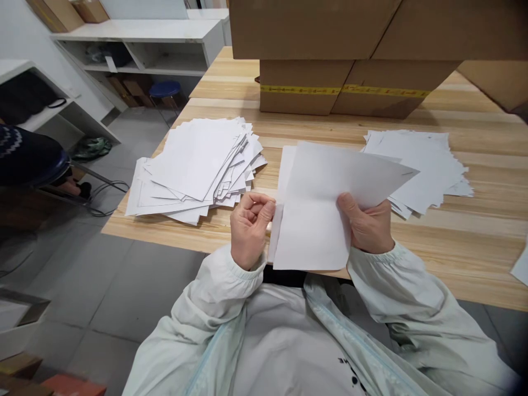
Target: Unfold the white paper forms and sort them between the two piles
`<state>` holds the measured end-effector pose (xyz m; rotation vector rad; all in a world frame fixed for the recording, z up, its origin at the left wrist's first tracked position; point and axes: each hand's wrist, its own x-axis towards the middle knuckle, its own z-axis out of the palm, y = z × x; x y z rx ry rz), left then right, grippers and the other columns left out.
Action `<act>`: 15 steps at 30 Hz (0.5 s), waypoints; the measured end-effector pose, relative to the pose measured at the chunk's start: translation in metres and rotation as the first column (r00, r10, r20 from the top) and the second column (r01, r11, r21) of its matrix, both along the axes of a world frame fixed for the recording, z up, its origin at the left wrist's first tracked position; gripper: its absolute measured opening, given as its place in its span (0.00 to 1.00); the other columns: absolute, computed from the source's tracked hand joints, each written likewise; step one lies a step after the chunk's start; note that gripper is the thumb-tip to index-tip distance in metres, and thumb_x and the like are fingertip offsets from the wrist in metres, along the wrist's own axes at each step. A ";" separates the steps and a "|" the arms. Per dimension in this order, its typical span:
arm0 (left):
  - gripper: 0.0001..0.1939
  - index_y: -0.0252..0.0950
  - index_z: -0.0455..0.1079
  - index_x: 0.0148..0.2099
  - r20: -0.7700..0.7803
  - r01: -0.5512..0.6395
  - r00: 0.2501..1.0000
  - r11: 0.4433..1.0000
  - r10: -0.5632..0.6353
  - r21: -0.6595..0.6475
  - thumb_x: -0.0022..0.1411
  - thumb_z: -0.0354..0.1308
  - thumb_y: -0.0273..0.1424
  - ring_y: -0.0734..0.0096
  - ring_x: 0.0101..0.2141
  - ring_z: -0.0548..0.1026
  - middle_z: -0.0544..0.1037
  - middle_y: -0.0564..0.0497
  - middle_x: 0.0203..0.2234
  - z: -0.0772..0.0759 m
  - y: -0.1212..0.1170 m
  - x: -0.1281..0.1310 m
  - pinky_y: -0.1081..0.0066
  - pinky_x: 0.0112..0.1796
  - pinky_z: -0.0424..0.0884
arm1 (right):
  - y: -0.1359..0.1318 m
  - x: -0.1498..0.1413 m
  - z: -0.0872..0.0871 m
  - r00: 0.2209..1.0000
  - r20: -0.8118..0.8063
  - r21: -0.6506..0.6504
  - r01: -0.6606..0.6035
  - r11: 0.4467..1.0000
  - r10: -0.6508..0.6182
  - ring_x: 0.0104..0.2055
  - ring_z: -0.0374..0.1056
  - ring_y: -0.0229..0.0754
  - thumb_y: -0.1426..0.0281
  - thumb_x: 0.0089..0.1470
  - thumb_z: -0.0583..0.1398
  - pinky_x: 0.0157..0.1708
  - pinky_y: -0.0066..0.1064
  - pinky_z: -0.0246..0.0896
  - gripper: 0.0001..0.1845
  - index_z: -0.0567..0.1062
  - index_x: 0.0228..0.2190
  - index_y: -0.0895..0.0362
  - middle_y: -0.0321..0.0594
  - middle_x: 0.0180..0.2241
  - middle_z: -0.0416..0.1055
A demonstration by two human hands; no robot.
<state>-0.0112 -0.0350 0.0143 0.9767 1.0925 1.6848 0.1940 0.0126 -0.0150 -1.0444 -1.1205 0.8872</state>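
Observation:
White paper sheets [315,220], at least two layered with uneven left edges, are held up over the front of the table. My right hand [371,223] grips them at their right side, thumb on top and the fingers mostly hidden beneath. At the sheets' left edge my left hand [251,228] is closed in a pinch, with thumb and forefinger on the margin. A staple shows near the sheets' upper right corner. To the left lies a thick, untidy pile of papers [198,159]. A lower pile of papers [424,170] lies behind and right of my right hand.
Large cardboard boxes [301,82] with yellow tape stand stacked at the back of the wooden table [487,231]. Beyond the left edge are white shelves [165,33], a blue stool [165,89] and a seated person's leg. Another paper [522,264] reaches in at far right.

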 end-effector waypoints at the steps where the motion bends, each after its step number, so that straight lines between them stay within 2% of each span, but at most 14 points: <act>1: 0.18 0.36 0.70 0.34 0.011 -0.022 1.000 1.000 0.022 0.001 0.57 0.70 0.44 0.77 0.24 0.77 0.79 0.54 0.23 0.000 0.000 0.000 0.77 0.29 0.73 | 0.000 0.001 -0.001 0.999 0.024 0.015 0.025 1.000 -0.025 0.39 0.78 0.46 0.58 0.46 0.74 0.39 0.38 0.76 0.20 0.81 0.38 0.55 0.43 0.38 0.82; 4: 0.15 0.38 0.67 0.37 -0.041 -0.134 0.990 0.991 0.134 0.009 0.63 0.64 0.43 0.71 0.28 0.81 0.82 0.52 0.27 -0.006 -0.002 -0.008 0.70 0.34 0.79 | 0.002 0.003 -0.004 0.991 0.104 0.076 0.075 0.994 -0.083 0.38 0.77 0.46 0.57 0.46 0.73 0.38 0.39 0.76 0.17 0.81 0.35 0.54 0.41 0.35 0.81; 7: 0.08 0.37 0.72 0.38 -0.322 -0.174 0.934 0.984 0.151 -0.042 0.65 0.62 0.36 0.70 0.30 0.81 0.83 0.51 0.28 -0.018 -0.005 -0.027 0.69 0.36 0.80 | 0.001 0.003 -0.003 0.976 0.186 0.119 0.092 0.989 -0.114 0.36 0.77 0.46 0.57 0.48 0.72 0.36 0.38 0.75 0.15 0.81 0.32 0.55 0.40 0.32 0.80; 10: 0.09 0.37 0.77 0.43 -0.566 -0.139 0.818 0.990 0.099 -0.027 0.67 0.58 0.34 0.65 0.41 0.82 0.84 0.46 0.39 -0.028 -0.007 -0.043 0.63 0.45 0.79 | -0.001 0.000 -0.002 0.955 0.238 0.201 0.131 0.971 -0.178 0.33 0.75 0.44 0.58 0.49 0.72 0.35 0.38 0.74 0.14 0.80 0.28 0.56 0.40 0.29 0.79; 11: 0.11 0.37 0.77 0.48 -0.581 -0.114 0.807 0.993 0.102 0.017 0.68 0.57 0.35 0.63 0.46 0.81 0.83 0.44 0.45 -0.028 -0.006 -0.045 0.61 0.50 0.77 | -0.002 -0.002 -0.002 0.946 0.243 0.241 0.154 0.958 -0.213 0.32 0.74 0.44 0.59 0.48 0.72 0.36 0.39 0.74 0.14 0.80 0.27 0.56 0.40 0.29 0.79; 13: 0.17 0.38 0.72 0.56 -0.514 -0.027 0.854 0.994 0.080 0.110 0.69 0.57 0.38 0.60 0.56 0.76 0.79 0.42 0.54 -0.021 -0.002 -0.041 0.58 0.57 0.72 | -0.003 -0.006 -0.001 0.936 0.229 0.319 0.189 0.929 -0.269 0.34 0.75 0.45 0.60 0.48 0.72 0.38 0.40 0.75 0.12 0.80 0.28 0.56 0.40 0.30 0.79; 15: 0.21 0.39 0.68 0.59 -0.397 0.099 0.917 0.979 -0.019 0.180 0.68 0.59 0.41 0.60 0.57 0.75 0.78 0.42 0.55 -0.008 0.005 -0.031 0.59 0.56 0.71 | -0.003 -0.011 -0.001 0.940 0.179 0.385 0.203 0.900 -0.289 0.37 0.75 0.46 0.60 0.48 0.72 0.40 0.42 0.75 0.12 0.81 0.31 0.55 0.40 0.31 0.79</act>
